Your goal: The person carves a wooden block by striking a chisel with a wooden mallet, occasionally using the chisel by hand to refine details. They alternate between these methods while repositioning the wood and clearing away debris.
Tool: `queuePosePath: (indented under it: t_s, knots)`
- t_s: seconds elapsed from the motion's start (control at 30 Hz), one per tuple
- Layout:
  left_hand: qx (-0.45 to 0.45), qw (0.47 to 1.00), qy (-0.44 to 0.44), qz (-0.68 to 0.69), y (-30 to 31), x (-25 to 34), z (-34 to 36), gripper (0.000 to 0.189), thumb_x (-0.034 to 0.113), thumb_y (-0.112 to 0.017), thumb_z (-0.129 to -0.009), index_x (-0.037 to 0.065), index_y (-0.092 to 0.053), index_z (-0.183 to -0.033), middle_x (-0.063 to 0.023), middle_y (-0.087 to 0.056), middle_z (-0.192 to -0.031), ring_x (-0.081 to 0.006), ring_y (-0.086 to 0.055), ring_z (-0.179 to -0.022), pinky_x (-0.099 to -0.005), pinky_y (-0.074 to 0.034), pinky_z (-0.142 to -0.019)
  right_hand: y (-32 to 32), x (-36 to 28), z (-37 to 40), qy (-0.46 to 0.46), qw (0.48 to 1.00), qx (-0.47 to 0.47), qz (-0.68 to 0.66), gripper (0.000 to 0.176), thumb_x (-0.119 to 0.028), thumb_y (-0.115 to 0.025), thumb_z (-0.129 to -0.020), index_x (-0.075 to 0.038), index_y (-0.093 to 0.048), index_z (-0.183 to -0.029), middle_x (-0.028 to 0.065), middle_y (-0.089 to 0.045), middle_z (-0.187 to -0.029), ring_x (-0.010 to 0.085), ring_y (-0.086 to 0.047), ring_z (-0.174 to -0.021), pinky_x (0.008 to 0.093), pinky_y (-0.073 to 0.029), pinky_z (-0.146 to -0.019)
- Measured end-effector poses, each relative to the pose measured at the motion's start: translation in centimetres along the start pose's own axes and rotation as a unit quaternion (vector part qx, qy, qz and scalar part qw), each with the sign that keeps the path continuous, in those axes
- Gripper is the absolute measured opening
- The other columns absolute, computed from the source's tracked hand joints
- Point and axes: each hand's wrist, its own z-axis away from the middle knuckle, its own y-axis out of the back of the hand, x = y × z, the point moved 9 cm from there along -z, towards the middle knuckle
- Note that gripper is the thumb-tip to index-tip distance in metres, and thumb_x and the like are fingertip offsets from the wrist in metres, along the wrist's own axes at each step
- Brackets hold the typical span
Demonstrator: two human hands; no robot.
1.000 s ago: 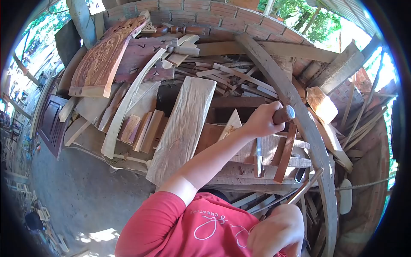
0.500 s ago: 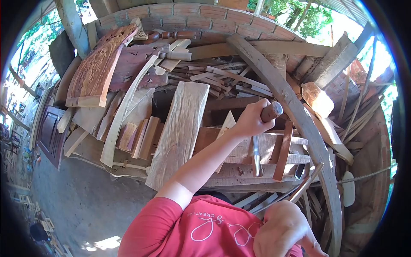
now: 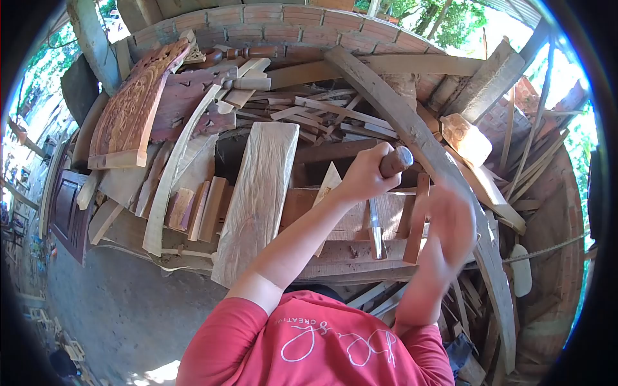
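Observation:
My left hand [image 3: 370, 172] is closed around the wooden handle of a chisel [image 3: 376, 233], held upright with its metal blade pointing down. The blade's lower end overlaps the front of a thick timber [image 3: 351, 215] on the bench. My right hand [image 3: 449, 222] is raised to the right of the chisel, smeared by motion, its fingers not distinct. It partly covers a narrow reddish-brown wood strip [image 3: 412, 248] leaning there. To the left of my left forearm stands a wide pale board [image 3: 261, 186], and a pointed wood piece [image 3: 329, 180] shows just behind that forearm.
A long curved beam [image 3: 444, 161] runs down the right side, near my right hand. Scrap wood sticks [image 3: 322, 116] are heaped behind the bench. A carved panel [image 3: 132, 109] lies at the back left, before a brick wall [image 3: 283, 29].
My right hand has swung up and forward from in front of my shirt to beside the chisel. My left hand keeps its grip on the chisel; the whole view has shifted slightly.

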Motion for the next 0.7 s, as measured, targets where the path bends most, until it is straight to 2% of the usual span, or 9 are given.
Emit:
queuePosePath:
  t_s: [0.1,0.17,0.23,0.27,0.3,0.4,0.47,0.6,0.7]
  knots:
    - [-0.001,1.0,-0.013,0.018,0.1,0.3,0.1,0.027,0.013,-0.069,-0.064,0.002,-0.048,-0.075,-0.0157,-0.054,-0.064,-0.03,-0.055,-0.059,-0.0325,-0.044,-0.056,0.0,3.5,-4.1,0.063,0.943,0.045,0.324,0.06,-0.022,-0.074,-0.068,-0.002,-0.048,-0.118,0.0092,-0.056,-0.102,0.0151,-0.053,-0.088,0.026,-0.041,-0.078]
    - [-0.002,0.998,0.012,0.069,-0.7,-2.7,0.0,0.028,0.014,-0.071,-0.064,0.001,-0.051,-0.079,-0.0156,-0.057,-0.068,-0.0279,-0.056,-0.061,-0.0314,-0.044,-0.058,-1.1,8.5,-4.4,-0.029,0.994,-0.02,0.105,0.059,-0.019,-0.074,-0.068,-0.002,-0.049,-0.118,0.008,-0.057,-0.106,0.014,-0.053,-0.096,0.0271,-0.041,-0.082]
    - [-0.054,0.98,-0.059,0.182,-1.1,-0.8,-0.3,0.032,0.015,-0.072,-0.063,0.0,-0.054,-0.085,-0.0131,-0.06,-0.073,-0.027,-0.058,-0.063,-0.0293,-0.044,-0.06,-1.8,9.0,-4.6,-0.009,0.992,-0.01,0.126,0.044,-0.016,-0.071,-0.072,0.0,-0.054,-0.109,0.0084,-0.061,-0.097,0.0135,-0.057,-0.092,0.026,-0.044,-0.077]
    - [-0.169,0.98,0.091,0.053,-1.0,-3.1,0.9,0.043,0.02,-0.077,-0.06,-0.002,-0.056,-0.091,-0.0124,-0.061,-0.084,-0.0269,-0.059,-0.074,-0.0308,-0.046,-0.07,-1.3,10.4,-4.7,-0.057,0.997,0.028,0.052,0.036,-0.013,-0.068,-0.075,0.001,-0.055,-0.104,0.0095,-0.062,-0.092,0.015,-0.059,-0.085,0.0253,-0.046,-0.074]
    - [-0.169,0.98,0.092,0.054,-0.1,-3.8,2.0,0.043,0.02,-0.077,-0.06,-0.002,-0.056,-0.091,-0.0124,-0.061,-0.084,-0.0269,-0.059,-0.074,-0.0308,-0.046,-0.07,-1.0,11.9,-4.7,-0.103,0.992,0.065,-0.022,0.028,-0.011,-0.065,-0.077,0.002,-0.056,-0.1,0.0107,-0.063,-0.088,0.0166,-0.061,-0.078,0.0246,-0.047,-0.072]
    - [-0.149,0.972,0.036,-0.18,1.2,-7.0,5.5,0.062,0.031,-0.08,-0.057,-0.002,-0.053,-0.103,-0.0156,-0.056,-0.103,-0.0287,-0.054,-0.093,-0.0349,-0.043,-0.083,-0.3,13.8,-4.5,-0.085,0.988,0.098,-0.089,0.014,-0.013,-0.057,-0.082,0.0,-0.055,-0.084,0.0114,-0.063,-0.076,0.0167,-0.06,-0.065,0.0259,-0.048,-0.063]
    - [-0.009,0.919,0.201,-0.339,4.4,-10.5,9.3,0.09,0.044,-0.077,-0.057,0.001,-0.037,-0.125,-0.0201,-0.043,-0.123,-0.0319,-0.041,-0.113,-0.0411,-0.036,-0.093,-0.2,14.4,-4.2,-0.106,0.982,0.112,-0.109,0.02,-0.02,-0.052,-0.084,-0.003,-0.049,-0.074,0.0096,-0.056,-0.065,0.0172,-0.055,-0.056,0.0291,-0.046,-0.058]
    - [-0.075,0.874,0.287,-0.384,3.4,-12.8,13.6,0.11,0.049,-0.071,-0.061,0.002,-0.008,-0.137,-0.021,-0.026,-0.138,-0.0338,-0.023,-0.13,-0.0501,-0.029,-0.1,-0.4,15.5,-4.8,-0.087,0.971,0.077,-0.209,0.024,-0.021,-0.052,-0.083,-0.004,-0.047,-0.069,0.0067,-0.049,-0.054,0.0142,-0.046,-0.046,0.0311,-0.045,-0.055]
    - [-0.068,0.875,0.285,-0.385,3.5,-13.4,13.6,0.102,0.042,-0.07,-0.065,0.002,-0.01,-0.137,-0.0192,-0.024,-0.139,-0.0313,-0.022,-0.131,-0.0502,-0.029,-0.1,-0.5,16.0,-5.4,-0.105,0.966,0.022,-0.237,0.023,-0.022,-0.052,-0.081,-0.004,-0.046,-0.069,0.008,-0.049,-0.054,0.0146,-0.045,-0.045,0.0315,-0.045,-0.055]
